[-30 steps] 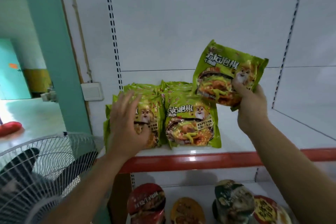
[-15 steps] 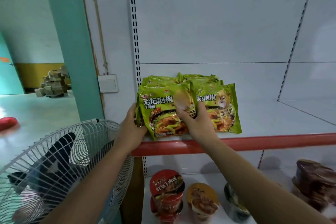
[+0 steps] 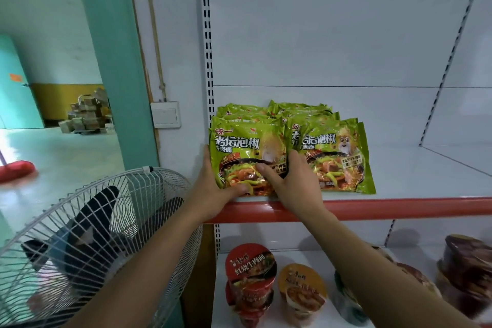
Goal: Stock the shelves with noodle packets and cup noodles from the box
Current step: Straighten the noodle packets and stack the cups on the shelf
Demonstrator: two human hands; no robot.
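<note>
Two stacks of green noodle packets lie at the left end of a white shelf [image 3: 415,178] with a red front edge. The top packet of the left stack [image 3: 245,152] is between both hands. My left hand [image 3: 213,189] grips its left side and lower edge, thumb on the front. My right hand [image 3: 295,184] lies flat on its right half, fingers pressing on the picture. The right stack [image 3: 338,152] rests beside it, partly under my right hand. On the shelf below stand cup noodles: a red cup [image 3: 250,271] and a yellow cup [image 3: 302,290]. No box is in view.
A white standing fan [image 3: 87,247] is close at the lower left, under my left arm. A teal pillar [image 3: 114,61] and a wall switch [image 3: 165,114] stand left of the shelving. Dark bowl noodles [image 3: 468,269] sit at the lower right. The upper shelf runs on white to the right of the stacks.
My right hand brought a packet down from the upper right onto the left stack. Both hands now press and square that packet; the view has shifted left and closer.
</note>
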